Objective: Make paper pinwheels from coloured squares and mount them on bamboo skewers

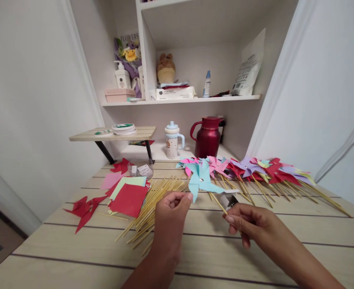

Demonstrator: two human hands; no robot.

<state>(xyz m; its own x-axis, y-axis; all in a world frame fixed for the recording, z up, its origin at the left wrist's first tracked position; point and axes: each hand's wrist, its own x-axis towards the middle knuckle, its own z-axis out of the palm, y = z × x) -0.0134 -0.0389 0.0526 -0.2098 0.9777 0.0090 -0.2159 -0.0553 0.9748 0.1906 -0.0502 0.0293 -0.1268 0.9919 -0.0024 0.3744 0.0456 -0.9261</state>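
A light blue paper pinwheel (201,176) with a small round fastener at its centre is held up in front of me. My right hand (246,224) pinches its thin wooden stick (219,204) low down between thumb and fingers. My left hand (173,208) is closed, thumb against curled fingers, at the tip of the pinwheel's lower left blade; it seems to pinch that tip. Behind the right fingers lies a small clear packet with dark contents (229,200), partly hidden. Loose wooden sticks (152,200) lie in a heap left of and under my left hand.
Finished pinwheels (249,168) in several colours lie along the back right. At left are stacked paper squares (130,200), a folded red paper shape (84,210) and small packets (143,170). A cup (172,144), a red jug (208,138) and a small raised shelf (104,136) stand behind.
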